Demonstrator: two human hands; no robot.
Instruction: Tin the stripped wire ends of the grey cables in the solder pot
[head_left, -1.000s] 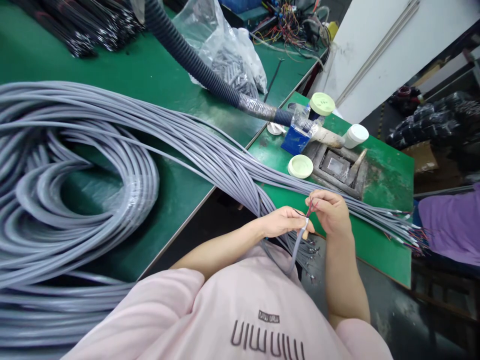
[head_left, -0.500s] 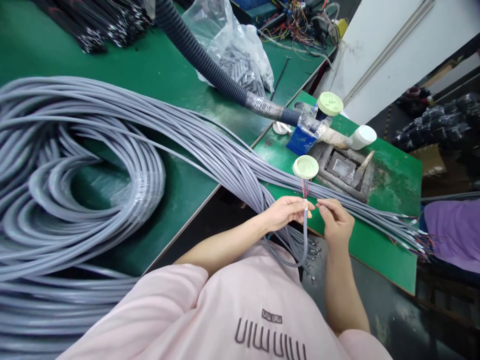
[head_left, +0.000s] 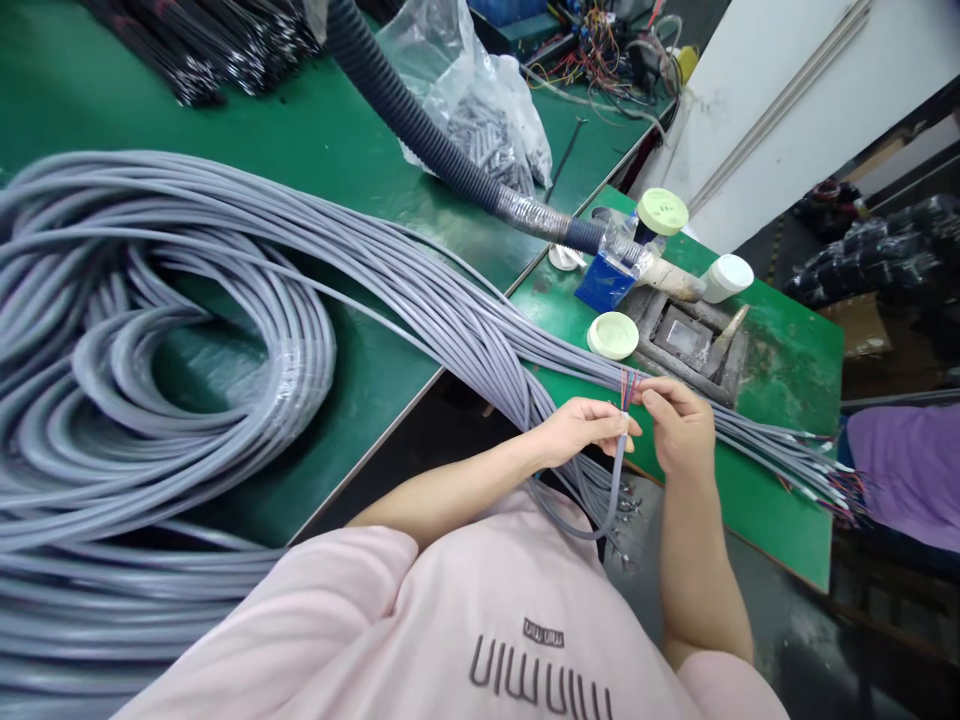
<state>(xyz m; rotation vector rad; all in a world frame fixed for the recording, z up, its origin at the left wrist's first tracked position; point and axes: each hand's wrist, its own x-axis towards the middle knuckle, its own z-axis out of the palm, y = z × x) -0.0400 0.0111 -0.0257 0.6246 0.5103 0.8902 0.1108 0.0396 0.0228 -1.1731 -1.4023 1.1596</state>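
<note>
My left hand pinches a grey cable close to its end, where a white band shows. From that end a fan of thin coloured wires, red and blue among them, points upward. My right hand is closed, its thumb and forefinger at the right side of these wires; the exact grip is too small to see. The held cable loops down in front of my shirt. Behind both hands runs a thick bundle of grey cables, its stripped ends lying at the right.
A soldering pot in a dark frame stands behind the hands, under a fume hose. Round it are a pale green lid, a white jar and a blue box. A person's purple sleeve is at far right.
My left hand and the cable end have shifted slightly right. My right hand has come up to the coloured wires, which are spread wider now.
</note>
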